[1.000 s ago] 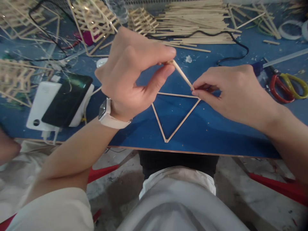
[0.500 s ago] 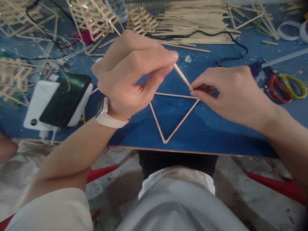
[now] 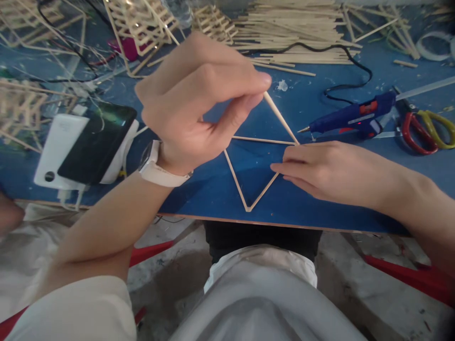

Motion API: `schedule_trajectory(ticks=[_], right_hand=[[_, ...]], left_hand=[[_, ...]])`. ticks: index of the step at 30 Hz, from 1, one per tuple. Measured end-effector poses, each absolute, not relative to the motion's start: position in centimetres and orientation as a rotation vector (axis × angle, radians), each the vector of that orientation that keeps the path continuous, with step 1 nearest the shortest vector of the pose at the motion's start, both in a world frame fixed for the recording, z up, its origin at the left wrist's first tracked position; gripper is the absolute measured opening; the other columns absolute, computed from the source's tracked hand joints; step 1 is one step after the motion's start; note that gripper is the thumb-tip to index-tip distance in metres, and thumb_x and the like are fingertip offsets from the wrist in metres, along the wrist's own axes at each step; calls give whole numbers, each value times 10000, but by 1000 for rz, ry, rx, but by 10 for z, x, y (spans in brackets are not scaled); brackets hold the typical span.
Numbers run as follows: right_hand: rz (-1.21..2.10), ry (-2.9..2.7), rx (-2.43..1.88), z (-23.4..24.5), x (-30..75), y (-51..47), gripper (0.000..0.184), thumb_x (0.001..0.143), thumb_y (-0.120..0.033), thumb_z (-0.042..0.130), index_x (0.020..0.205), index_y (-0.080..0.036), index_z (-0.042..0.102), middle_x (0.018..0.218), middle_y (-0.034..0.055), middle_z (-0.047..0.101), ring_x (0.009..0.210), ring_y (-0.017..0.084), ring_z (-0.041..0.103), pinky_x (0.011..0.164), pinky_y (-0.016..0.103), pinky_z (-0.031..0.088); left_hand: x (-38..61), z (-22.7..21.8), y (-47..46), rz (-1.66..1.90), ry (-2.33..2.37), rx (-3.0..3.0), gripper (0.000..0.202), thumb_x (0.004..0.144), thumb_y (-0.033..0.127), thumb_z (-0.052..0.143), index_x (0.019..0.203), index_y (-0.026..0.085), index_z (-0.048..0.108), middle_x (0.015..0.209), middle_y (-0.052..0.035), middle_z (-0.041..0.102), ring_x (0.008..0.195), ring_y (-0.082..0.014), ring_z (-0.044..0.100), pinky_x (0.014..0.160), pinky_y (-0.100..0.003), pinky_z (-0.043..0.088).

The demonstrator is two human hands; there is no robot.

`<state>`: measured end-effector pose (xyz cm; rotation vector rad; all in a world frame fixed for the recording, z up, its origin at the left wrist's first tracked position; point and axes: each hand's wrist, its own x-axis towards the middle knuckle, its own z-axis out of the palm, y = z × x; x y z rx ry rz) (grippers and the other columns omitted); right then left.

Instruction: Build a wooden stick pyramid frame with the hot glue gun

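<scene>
Between the thumb and index finger of my left hand (image 3: 206, 99) is the upper end of a wooden stick (image 3: 280, 117). It slants down to the right, its lower end at the right corner of a triangle of wooden sticks (image 3: 236, 180) on the blue table. My right hand (image 3: 320, 170) lies low over that triangle's right side, its fingers closed around the stick just below the corner. Those fingers hide part of the side. A blue glue gun (image 3: 355, 116) rests beyond my right hand, its nozzle pointing left.
Red-and-yellow-handled scissors (image 3: 419, 132) lie at right. A black phone (image 3: 97, 144) overlaps a white device (image 3: 59, 151) at left. Along the back are a pile of wooden sticks (image 3: 295, 28), stick structures (image 3: 138, 28), a black cable (image 3: 341, 47) and a tape roll (image 3: 432, 46).
My right hand has let go of the slanted stick's lower end and moved down onto the triangle's right side. The glue gun now shows. My left hand still holds the stick.
</scene>
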<state>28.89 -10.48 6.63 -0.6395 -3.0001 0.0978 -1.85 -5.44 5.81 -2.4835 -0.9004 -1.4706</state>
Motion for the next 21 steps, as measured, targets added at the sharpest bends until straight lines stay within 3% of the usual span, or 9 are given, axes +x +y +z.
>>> schedule_trajectory(ticks=[3, 9, 13, 14, 17, 21], right_hand=[[126, -3089, -632, 63, 288, -103, 414, 1119, -12, 479, 1247, -179, 836, 1111, 89, 757, 888, 220, 733, 774, 366, 547], [221, -3057, -668, 62, 288, -101, 454, 1083, 28, 479, 1247, -182, 847, 1115, 83, 744, 882, 219, 717, 812, 363, 545], [213, -3039, -683, 61, 287, -102, 472, 1074, 49, 492, 1261, -199, 846, 1090, 67, 736, 893, 213, 720, 818, 352, 540], [201, -3039, -678, 61, 287, -102, 485, 1069, 57, 487, 1269, -204, 844, 1084, 61, 733, 891, 210, 718, 814, 350, 539], [184, -3040, -657, 62, 288, -103, 494, 1047, 72, 493, 1265, -208, 837, 1071, 51, 727, 881, 207, 707, 800, 351, 531], [183, -3034, -651, 62, 287, -104, 476, 1021, 87, 508, 1229, -193, 832, 1056, 50, 729, 883, 207, 696, 799, 355, 514]], left_hand=[[-19, 59, -52, -1425, -598, -2598, 229, 1246, 202, 639, 1373, 273, 817, 1311, 24, 921, 1227, -159, 898, 1057, -337, 745], [-9, 59, -52, -1542, -743, -2708, 169, 1250, 261, 667, 1326, 276, 817, 1283, 37, 924, 1136, -164, 922, 896, -296, 747], [-3, 52, -44, -1727, -512, -2588, 174, 1254, 310, 659, 1276, 257, 823, 1176, 23, 921, 1055, -166, 930, 816, -269, 738], [-3, 51, -42, -1825, -406, -2462, 205, 1258, 359, 659, 1228, 247, 828, 1097, 30, 917, 962, -141, 920, 762, -242, 714], [-4, 48, -36, -1517, -676, -2650, 208, 1265, 281, 626, 1284, 262, 832, 1215, 17, 923, 1070, -169, 926, 870, -305, 749], [-3, 44, -29, -1718, -454, -2572, 158, 1230, 253, 690, 1271, 292, 838, 1136, 28, 919, 1039, -175, 930, 831, -287, 734]])
